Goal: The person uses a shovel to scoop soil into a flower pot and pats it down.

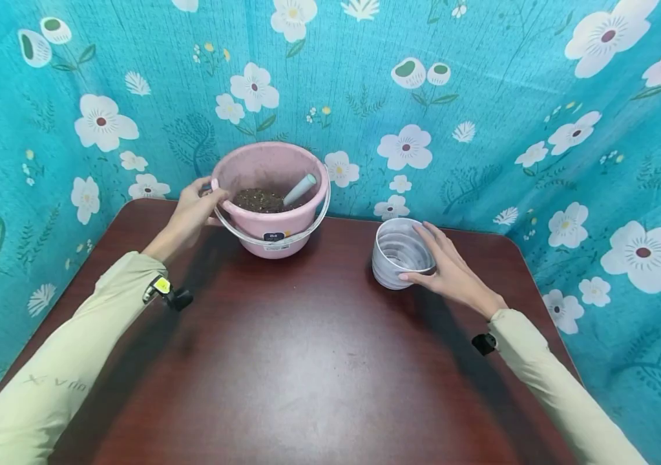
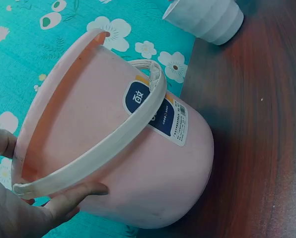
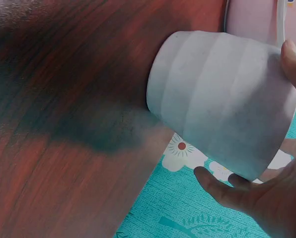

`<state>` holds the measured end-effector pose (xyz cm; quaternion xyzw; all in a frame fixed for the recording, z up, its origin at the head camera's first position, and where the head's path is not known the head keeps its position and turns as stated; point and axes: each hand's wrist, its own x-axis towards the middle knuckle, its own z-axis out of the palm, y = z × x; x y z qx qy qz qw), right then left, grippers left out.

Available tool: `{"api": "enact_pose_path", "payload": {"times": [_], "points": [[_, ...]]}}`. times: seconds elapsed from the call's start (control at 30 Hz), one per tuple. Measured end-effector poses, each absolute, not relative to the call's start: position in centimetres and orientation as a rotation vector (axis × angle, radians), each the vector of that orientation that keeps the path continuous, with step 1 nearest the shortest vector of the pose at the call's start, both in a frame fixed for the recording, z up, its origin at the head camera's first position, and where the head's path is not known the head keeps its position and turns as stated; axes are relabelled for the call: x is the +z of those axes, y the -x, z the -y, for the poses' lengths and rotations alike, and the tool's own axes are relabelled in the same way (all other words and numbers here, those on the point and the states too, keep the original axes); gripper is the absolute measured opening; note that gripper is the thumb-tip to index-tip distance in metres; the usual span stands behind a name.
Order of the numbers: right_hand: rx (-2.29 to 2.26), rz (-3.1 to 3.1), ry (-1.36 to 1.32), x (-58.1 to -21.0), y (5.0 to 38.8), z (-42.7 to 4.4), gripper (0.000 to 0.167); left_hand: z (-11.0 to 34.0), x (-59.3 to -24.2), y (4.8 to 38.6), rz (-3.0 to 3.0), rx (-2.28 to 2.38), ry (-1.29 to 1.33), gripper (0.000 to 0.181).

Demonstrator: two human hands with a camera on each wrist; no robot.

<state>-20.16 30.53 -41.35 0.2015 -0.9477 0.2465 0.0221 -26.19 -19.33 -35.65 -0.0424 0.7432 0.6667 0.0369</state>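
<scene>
A pink bucket (image 1: pixel 257 223) with a white bail handle (image 2: pixel 108 148) stands at the back left of the table. Dark soil (image 1: pixel 256 199) lies inside, and a pale green tool handle (image 1: pixel 300 190) sticks out of it; the tool's lower end is hidden. My left hand (image 1: pixel 190 210) grips the bucket's left rim near the bail's end. Farther right is a grey-white flowerpot (image 1: pixel 386 268) with a ridged wall (image 3: pixel 217 94), upright on the table; its visible inside holds no soil. My right hand (image 1: pixel 452 268) holds its right side by the rim, thumb in front and fingers behind.
The dark brown wooden table (image 1: pixel 283 361) has rounded back corners. A turquoise floral curtain (image 1: pixel 342 84) hangs right behind it and along both sides. Small dark devices are strapped to the left wrist (image 1: pixel 167 292) and the right wrist (image 1: pixel 484 343).
</scene>
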Motion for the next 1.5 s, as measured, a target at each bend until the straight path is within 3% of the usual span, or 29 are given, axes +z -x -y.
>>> {"api": "enact_pose_path", "payload": {"times": [0.67, 1.0, 1.17, 1.33, 1.5], "points": [[0.752, 2.861, -0.576, -41.0, 22.5, -28.4, 0.106, 17.9, -34.9, 24.3, -2.298, 2.044, 0.146, 0.067], [0.683, 2.878, -0.622, -37.2, 22.9, -27.6, 0.107, 17.2, -35.0, 23.4, -2.360, 1.947, 0.071, 0.065], [0.671, 2.781, -0.808, -34.4, 23.5, -25.7, 0.087, 16.7, -35.1, 23.0, -2.317, 1.995, 0.004, 0.066], [0.687, 2.685, -1.000, -33.3, 24.9, -23.5, 0.061, 16.2, -35.4, 22.6, -2.302, 2.006, -0.024, 0.064], [0.640, 2.641, -1.103, -32.3, 26.0, -21.0, 0.045, 15.8, -35.6, 22.3, -2.318, 1.989, -0.038, 0.064]]}}
